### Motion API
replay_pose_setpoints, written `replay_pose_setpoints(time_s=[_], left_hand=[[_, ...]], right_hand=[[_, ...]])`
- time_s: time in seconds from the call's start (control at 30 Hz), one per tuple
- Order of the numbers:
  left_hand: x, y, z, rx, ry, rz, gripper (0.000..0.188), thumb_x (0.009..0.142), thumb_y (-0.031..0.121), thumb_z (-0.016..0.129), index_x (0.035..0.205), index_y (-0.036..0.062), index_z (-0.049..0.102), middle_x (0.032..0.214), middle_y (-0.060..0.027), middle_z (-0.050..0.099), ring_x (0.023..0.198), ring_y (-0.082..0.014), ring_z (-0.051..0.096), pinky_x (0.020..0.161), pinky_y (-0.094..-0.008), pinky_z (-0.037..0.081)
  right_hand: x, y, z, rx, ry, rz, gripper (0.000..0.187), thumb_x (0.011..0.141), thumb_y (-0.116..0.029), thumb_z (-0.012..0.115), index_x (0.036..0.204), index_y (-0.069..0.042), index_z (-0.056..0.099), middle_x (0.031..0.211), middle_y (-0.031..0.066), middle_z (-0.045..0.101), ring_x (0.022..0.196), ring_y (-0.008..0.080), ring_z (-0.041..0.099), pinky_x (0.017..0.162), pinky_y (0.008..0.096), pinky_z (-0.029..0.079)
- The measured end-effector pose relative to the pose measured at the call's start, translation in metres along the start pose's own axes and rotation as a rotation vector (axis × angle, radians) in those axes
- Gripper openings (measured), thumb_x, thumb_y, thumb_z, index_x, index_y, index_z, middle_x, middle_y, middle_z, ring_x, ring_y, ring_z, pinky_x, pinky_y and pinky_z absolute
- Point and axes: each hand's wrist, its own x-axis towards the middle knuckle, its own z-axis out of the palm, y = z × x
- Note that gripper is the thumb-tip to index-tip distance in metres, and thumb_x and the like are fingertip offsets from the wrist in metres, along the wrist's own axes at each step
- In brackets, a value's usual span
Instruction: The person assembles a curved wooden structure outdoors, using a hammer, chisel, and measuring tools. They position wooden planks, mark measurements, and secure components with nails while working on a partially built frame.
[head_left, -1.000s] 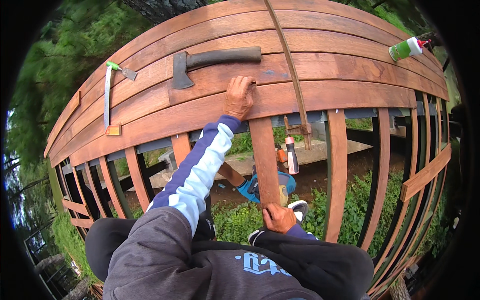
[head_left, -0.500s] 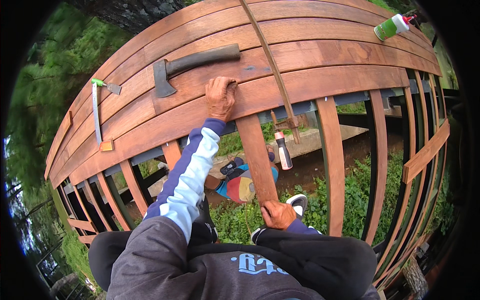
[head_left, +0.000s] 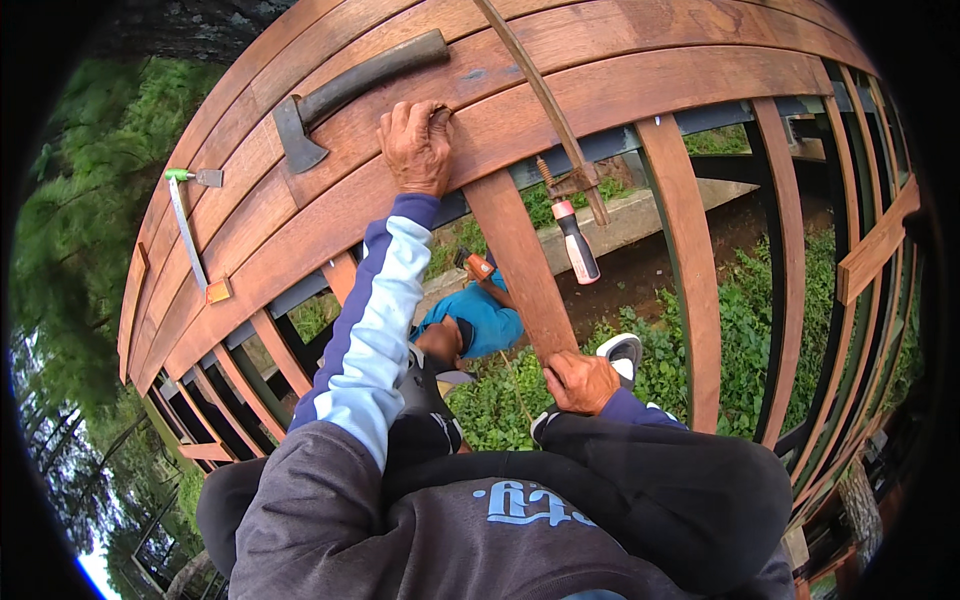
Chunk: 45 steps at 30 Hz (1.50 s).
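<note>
My left hand (head_left: 415, 148) rests on the front deck board (head_left: 640, 85), fingers curled and thumb pressed to the index finger. Whatever lies between them, if anything, is hidden. My right hand (head_left: 580, 380) grips the near end of a reddish wooden slat (head_left: 520, 265), whose far end meets the deck's edge below my left hand. Just right of this slat, a bar clamp (head_left: 545, 95) crosses the boards, its red and black handle (head_left: 575, 248) hanging over the edge. Beyond my left hand lies an axe (head_left: 375, 70) with a dark handle.
A metal square (head_left: 188, 235) and a green-handled scraper (head_left: 195, 177) lie on the deck at left. Open gaps separate the slats. Below them, a person in a blue shirt (head_left: 490, 322) is among green plants. A short board (head_left: 880, 240) lies across the right-hand slats.
My view has shifted, and the glue bottle at the far right has left it. Both hands keep their places. The person below has moved, and the red and yellow cap no longer shows.
</note>
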Motion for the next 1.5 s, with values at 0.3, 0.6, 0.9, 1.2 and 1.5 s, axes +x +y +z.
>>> replay_pose_setpoints(time_s=[0.3,0.6,0.9,1.2,1.5], left_hand=[[0.001,0.003,-0.001,-0.002,-0.010,-0.019,0.013,0.078,0.017,0.070,0.088,0.0130,0.063,0.085,-0.0063,0.056,0.083,-0.0283,0.052,0.074,-0.0385,0.040],[0.003,0.005,-0.002,0.025,-0.001,-0.011,0.014,0.077,0.015,0.070,0.089,0.0112,0.063,0.085,-0.0075,0.056,0.083,-0.0291,0.052,0.075,-0.0394,0.040],[0.003,0.004,-0.002,-0.029,0.018,0.015,0.014,0.078,0.014,0.068,0.089,0.0103,0.060,0.085,-0.0077,0.056,0.080,-0.0304,0.052,0.071,-0.0403,0.040],[0.003,0.005,-0.004,-0.030,0.028,0.023,0.014,0.078,0.013,0.068,0.090,0.0093,0.060,0.084,-0.0079,0.057,0.082,-0.0301,0.053,0.072,-0.0395,0.041],[0.004,0.006,-0.005,-0.035,0.005,0.024,0.012,0.081,0.013,0.066,0.090,0.0096,0.059,0.084,-0.0077,0.057,0.082,-0.0294,0.053,0.073,-0.0388,0.041]], right_hand=[[0.025,-0.013,-0.015,0.155,0.093,-0.043,0.033,0.082,-0.008,0.062,0.113,-0.001,0.052,0.074,0.0140,0.062,0.064,0.0311,0.064,0.054,0.0400,0.051],[0.158,-0.036,-0.038,0.345,0.227,0.013,0.077,0.085,-0.004,0.056,0.148,-0.004,0.011,0.072,0.0178,0.061,0.062,0.0373,0.062,0.058,0.0445,0.049],[0.195,-0.022,-0.040,0.257,0.120,0.105,0.074,0.086,-0.006,0.052,0.147,-0.001,0.010,0.061,0.0225,0.057,0.057,0.0408,0.059,0.055,0.0453,0.047],[0.199,-0.025,-0.038,0.069,0.109,0.111,0.068,0.088,-0.013,0.053,0.144,0.005,0.018,0.064,0.0274,0.058,0.059,0.0440,0.060,0.056,0.0482,0.047],[0.122,-0.044,-0.037,0.427,0.136,-0.055,0.032,0.088,-0.006,0.056,0.120,0.000,0.053,0.075,0.0199,0.063,0.063,0.0342,0.064,0.057,0.0383,0.049]])
